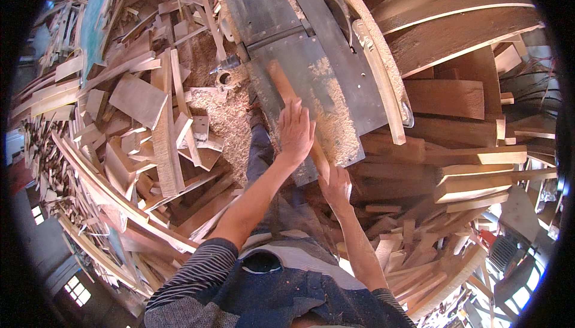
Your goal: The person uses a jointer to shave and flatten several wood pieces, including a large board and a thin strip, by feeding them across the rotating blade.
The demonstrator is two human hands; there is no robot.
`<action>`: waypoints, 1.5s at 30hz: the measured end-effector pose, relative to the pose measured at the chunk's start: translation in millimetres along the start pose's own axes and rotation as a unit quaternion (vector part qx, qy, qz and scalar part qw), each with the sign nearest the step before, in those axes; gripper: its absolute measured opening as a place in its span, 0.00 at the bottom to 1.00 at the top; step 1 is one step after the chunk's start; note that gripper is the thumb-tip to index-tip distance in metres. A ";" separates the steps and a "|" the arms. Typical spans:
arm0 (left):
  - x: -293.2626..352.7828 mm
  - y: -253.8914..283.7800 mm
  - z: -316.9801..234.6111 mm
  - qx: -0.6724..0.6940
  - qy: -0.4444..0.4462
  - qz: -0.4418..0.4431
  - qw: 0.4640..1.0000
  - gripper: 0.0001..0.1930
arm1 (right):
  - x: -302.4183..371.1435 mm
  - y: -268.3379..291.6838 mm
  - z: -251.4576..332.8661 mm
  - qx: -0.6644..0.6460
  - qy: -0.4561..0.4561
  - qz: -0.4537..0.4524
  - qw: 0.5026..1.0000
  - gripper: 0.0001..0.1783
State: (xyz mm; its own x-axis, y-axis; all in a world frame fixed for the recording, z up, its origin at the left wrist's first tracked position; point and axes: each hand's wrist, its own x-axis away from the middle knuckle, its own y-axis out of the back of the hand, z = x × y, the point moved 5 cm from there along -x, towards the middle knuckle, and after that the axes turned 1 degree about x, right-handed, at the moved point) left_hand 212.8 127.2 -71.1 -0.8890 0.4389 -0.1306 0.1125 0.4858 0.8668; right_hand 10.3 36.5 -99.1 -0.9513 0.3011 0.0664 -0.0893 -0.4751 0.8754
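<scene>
A narrow, slightly curved strip of wood [280, 79] lies slantwise on the grey metal bed [272, 52] of what looks like a jointer planer. My left hand [296, 129] is over its middle, fingers bent down onto the wood and pressing it. At the near end, my right hand [336, 185] is closed around the strip, close to the bed's near edge; its fingertips are partly hidden. Wood shavings [335, 106] cover the bed just to the right of the strip. A dark slot crosses the bed farther ahead.
Offcuts [139, 100] heap up on the left, with shavings [218, 127] on the floor between them and the machine. A long light wooden piece [380, 85] runs along the machine's right side. Large curved boards [455, 34] and stacked blocks [473, 181] crowd the right.
</scene>
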 end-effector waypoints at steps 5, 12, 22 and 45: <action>-22.6 -32.3 25.4 -0.086 -0.042 0.035 0.995 0.29 | -27.7 -19.0 26.3 -0.003 0.046 -0.001 0.999 0.31; -55.3 -43.0 60.5 -0.096 -0.028 0.058 0.993 0.32 | -64.3 -32.4 44.9 0.022 0.075 -0.017 0.997 0.31; -106.1 -40.6 89.5 -0.116 -0.035 0.050 0.991 0.31 | -119.1 -35.3 67.5 0.028 0.109 -0.054 0.992 0.23; -277.2 -35.9 175.8 -0.148 -0.105 0.009 0.983 0.28 | -290.7 -67.1 116.6 0.007 0.087 -0.055 0.995 0.22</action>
State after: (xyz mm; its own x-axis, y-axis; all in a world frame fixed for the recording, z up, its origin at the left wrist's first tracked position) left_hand 533.2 121.0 -150.6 -0.7737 0.6064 -0.1836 -0.0352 0.2483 0.9681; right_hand 327.2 77.3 -121.3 -0.9727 0.2023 -0.1134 -0.1929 -0.4344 0.8798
